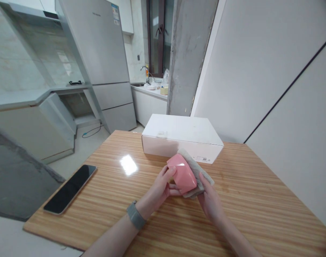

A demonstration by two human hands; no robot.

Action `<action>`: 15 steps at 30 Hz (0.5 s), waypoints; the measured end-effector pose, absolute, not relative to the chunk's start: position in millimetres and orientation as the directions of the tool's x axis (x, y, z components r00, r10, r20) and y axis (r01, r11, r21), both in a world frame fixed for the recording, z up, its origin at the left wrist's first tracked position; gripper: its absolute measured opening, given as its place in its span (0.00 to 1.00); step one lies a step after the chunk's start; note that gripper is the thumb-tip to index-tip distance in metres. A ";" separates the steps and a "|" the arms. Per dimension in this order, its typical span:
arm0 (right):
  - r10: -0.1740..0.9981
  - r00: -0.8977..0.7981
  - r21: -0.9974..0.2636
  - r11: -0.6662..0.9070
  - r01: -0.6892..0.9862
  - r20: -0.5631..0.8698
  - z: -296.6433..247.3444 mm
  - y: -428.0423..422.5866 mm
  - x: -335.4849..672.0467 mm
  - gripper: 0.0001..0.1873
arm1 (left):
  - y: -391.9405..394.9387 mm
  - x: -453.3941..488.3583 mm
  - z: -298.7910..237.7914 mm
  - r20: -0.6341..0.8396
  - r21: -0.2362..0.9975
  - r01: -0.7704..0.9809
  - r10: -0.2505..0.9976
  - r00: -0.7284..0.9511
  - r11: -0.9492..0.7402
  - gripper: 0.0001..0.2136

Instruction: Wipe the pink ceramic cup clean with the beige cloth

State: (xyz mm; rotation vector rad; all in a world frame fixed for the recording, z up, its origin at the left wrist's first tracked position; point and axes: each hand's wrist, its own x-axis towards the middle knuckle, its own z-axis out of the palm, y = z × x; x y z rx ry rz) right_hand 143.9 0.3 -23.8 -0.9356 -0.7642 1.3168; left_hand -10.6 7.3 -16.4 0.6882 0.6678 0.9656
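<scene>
A pink bowl-like object (183, 173) is held just above the wooden table (259, 207), in front of a white box (181, 135). My left hand (163, 187) grips its left rim, fingers curled around the edge. My right hand (210, 198) presses a beige cloth (197, 171) against the pink object's right side, fingers closed on the cloth. A grey band (135, 215) sits on my left wrist.
A black phone (70, 189) lies face up near the table's left edge. A white wall runs along the right. Beyond the table stand a grey refrigerator (104, 64), a kitchen counter with a sink faucet (145, 71), and a concrete pillar (189, 53).
</scene>
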 end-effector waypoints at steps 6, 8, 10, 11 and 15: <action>0.988 0.117 -0.888 -0.040 -0.458 -0.105 -26.6 0.1 144.9 0.23 | 5.9 -6.6 -16.3 -0.132 0.773 -0.569 0.948 0.291 0.282 0.28; 0.984 0.132 -0.880 -0.040 -0.473 -0.115 -28.4 -0.5 144.8 0.22 | 5.5 -5.8 -15.8 -0.101 0.802 -0.561 0.972 0.214 0.207 0.31; 0.981 0.140 -0.861 -0.044 -0.506 -0.132 -29.3 -1.1 144.6 0.21 | 4.8 -4.9 -16.1 -0.065 0.833 -0.535 0.986 0.154 0.138 0.35; 0.979 0.141 -0.850 -0.051 -0.524 -0.146 -29.2 -1.2 144.6 0.21 | 4.4 -4.3 -16.5 -0.048 0.845 -0.523 0.989 0.140 0.115 0.37; 0.971 0.149 -0.827 -0.075 -0.558 -0.188 -25.7 -0.2 144.9 0.23 | 2.0 -1.9 -16.7 -0.042 0.849 -0.512 0.983 0.179 0.129 0.40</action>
